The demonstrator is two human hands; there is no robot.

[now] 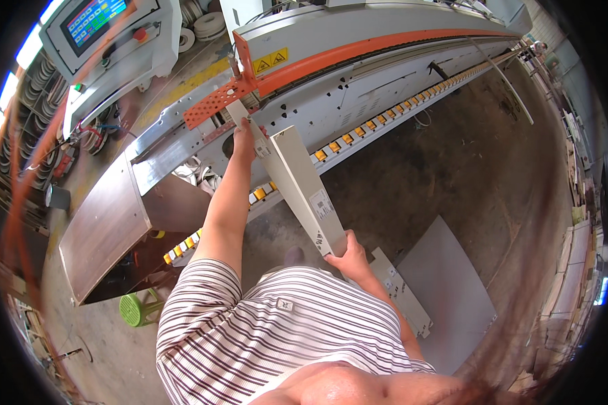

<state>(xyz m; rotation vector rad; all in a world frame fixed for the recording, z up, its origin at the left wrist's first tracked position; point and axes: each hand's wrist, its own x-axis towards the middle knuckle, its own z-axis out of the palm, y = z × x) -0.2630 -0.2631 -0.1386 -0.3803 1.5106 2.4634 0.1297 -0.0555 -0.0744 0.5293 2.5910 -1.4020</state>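
Left hand (244,138) grips a narrow panel (263,152), right hand (351,258) a board (302,183) between them; likely positioning, next wanting steady support.

pitched steeply down and forward from the head, through a fisheye
worn as the left of a side-by-side pair; looks down over the striped shirt (304,331), close at the lower edge, past right hand (350,258) and left hand (244,140), to the long machine (371,88) farther off; covers a wide round field, bending straight edges.
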